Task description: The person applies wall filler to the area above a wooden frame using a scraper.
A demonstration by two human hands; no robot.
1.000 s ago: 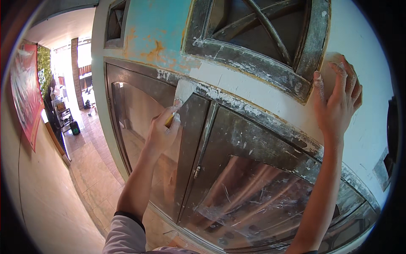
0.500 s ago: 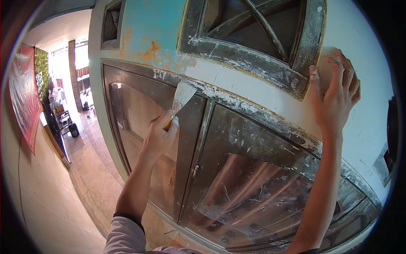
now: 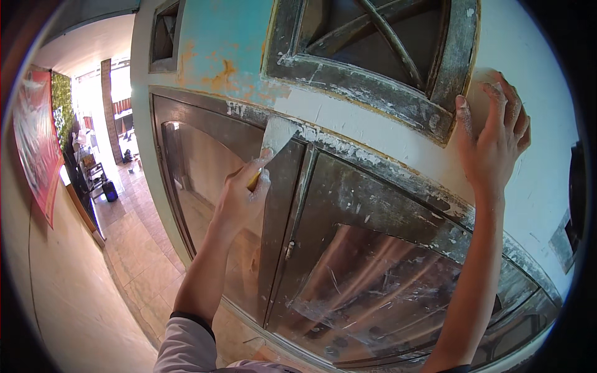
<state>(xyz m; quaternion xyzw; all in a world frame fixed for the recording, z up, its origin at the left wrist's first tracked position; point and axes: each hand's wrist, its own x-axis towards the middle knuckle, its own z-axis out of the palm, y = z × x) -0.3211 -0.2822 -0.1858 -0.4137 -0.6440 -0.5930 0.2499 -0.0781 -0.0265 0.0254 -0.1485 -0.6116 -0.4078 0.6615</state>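
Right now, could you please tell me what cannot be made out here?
In the head view:
Yellow scraper handle: mostly covered by the left hand.
Right hand: palm hidden by its back.
Crossed-bar frame: top cut off by upper edge.
Distant black object: too small to identify.

Between the person's bare left hand (image 3: 239, 196) and bare right hand (image 3: 494, 133), a wide gap opens before the dark brown wooden door with a glass pane (image 3: 379, 280). Above it, a flat white plaster strip (image 3: 360, 127) leaves a sideways path, bounded overhead by a weathered dark wooden window frame with crossed bars (image 3: 360, 81) and below by a paint-flecked dark wooden rail (image 3: 348, 146). A grey metal scraper blade (image 3: 279, 133) blocks the rail's left part. Spread right-hand fingers (image 3: 495, 102) crowd the strip's right end; the right forearm (image 3: 476, 273) crosses the door's right side.
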